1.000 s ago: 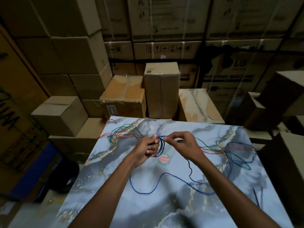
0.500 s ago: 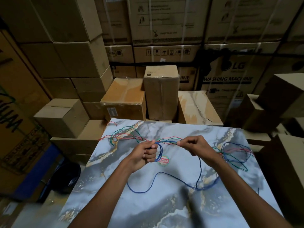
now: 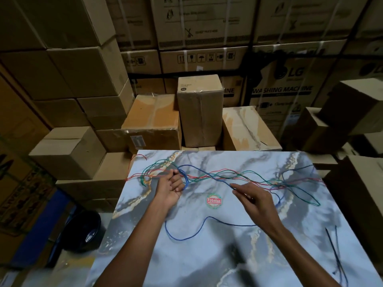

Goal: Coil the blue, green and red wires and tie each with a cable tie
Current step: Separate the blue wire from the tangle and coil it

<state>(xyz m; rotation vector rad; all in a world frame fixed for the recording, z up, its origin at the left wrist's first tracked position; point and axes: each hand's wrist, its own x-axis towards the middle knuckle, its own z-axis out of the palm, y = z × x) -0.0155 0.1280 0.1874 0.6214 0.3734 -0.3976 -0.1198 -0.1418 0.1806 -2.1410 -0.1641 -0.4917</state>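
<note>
both forearms reach forward from the bottom edge over the marble-patterned tabletop (image 3: 207, 255). the left hand (image 3: 171, 188) sits at the left of the table's middle, palm turned inward, its fingers curled round a small coil of the blue wire (image 3: 207, 175), whose loops stand just to the right of the knuckles. the right hand (image 3: 251, 200) lies lower and to the right, wrist angled up-left, its fingertips (image 3: 235, 186) stretched forward and pinching the blue wire where it runs from the coil down to the right. beyond that hand the blue wire goes on to a loose loop near the table's right edge, and another length of it trails in a wide curve across the near part of the table, passing under the right wrist. the red wire (image 3: 223, 169) and the green wire (image 3: 253, 172) lie uncoiled and tangled together across the far part of the table, from left edge to right edge. thin dark cable ties (image 3: 335, 251) lie near the right edge, well apart from both hands. a round sticker (image 3: 213, 201) sits between the hands.
</note>
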